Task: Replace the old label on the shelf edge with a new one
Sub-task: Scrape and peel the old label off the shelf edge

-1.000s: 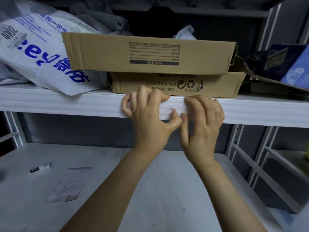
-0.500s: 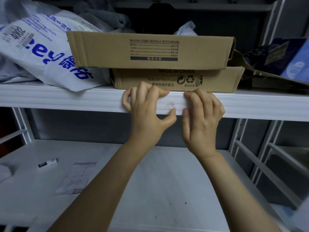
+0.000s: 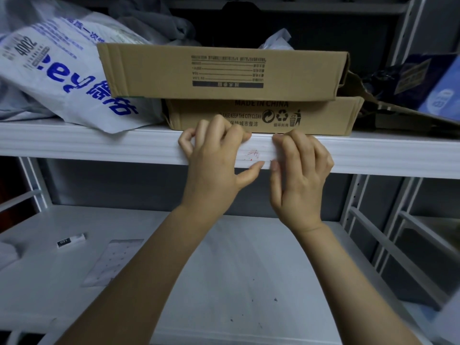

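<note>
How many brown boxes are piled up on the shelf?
2: the top box lies on the bottom box, just behind the shelf edge. More may hide behind them.

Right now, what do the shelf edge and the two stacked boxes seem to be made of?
The shelf edge looks like white painted metal, smooth, with pressed ridges. The upper box and lower box look like brown cardboard, matte, with black print.

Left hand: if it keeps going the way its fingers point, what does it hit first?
The lower cardboard box. The left hand grips the shelf edge with fingers pointing up and back, and the box's front face sits right behind them. They may be touching it; depth is unclear.
</note>
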